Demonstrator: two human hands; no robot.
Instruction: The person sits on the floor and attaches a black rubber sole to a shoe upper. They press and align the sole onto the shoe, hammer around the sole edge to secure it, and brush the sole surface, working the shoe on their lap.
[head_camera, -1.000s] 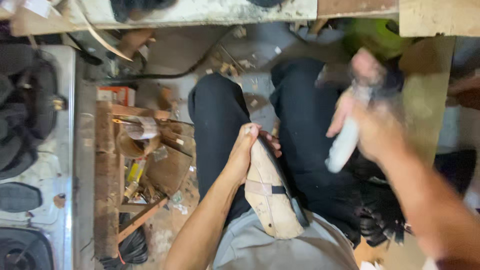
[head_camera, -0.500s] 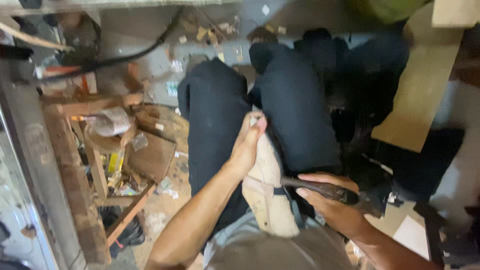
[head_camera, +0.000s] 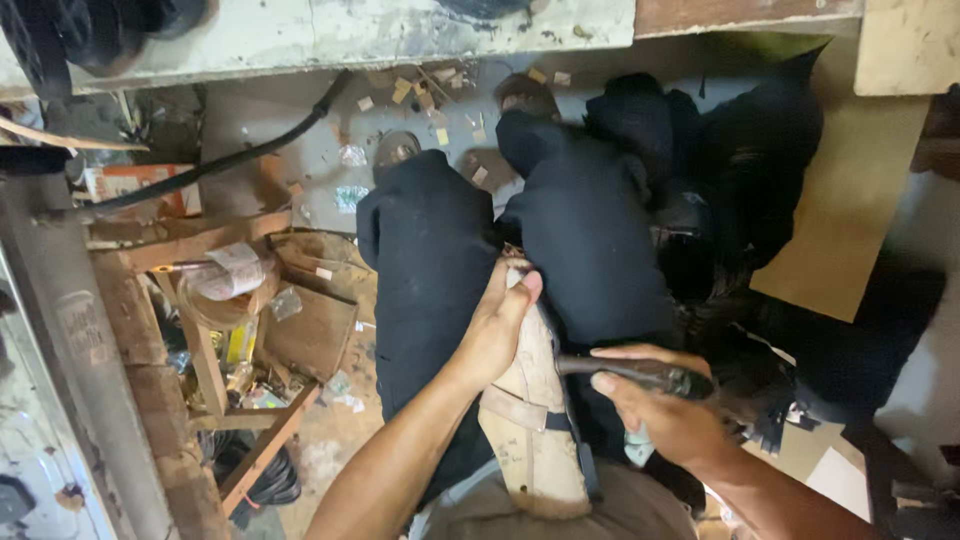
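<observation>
Both hands are working: left hand (head_camera: 497, 325) is gripping the shoe last (head_camera: 535, 420) firmly on the lap, right hand (head_camera: 668, 418) is clasping a dark-handled tool (head_camera: 640, 374) beside the last.

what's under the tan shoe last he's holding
The tan shoe last rests on the lap, on black trousers; the left hand grips its top, the right hand holds a dark tool beside it. Its underside is hidden.
</observation>
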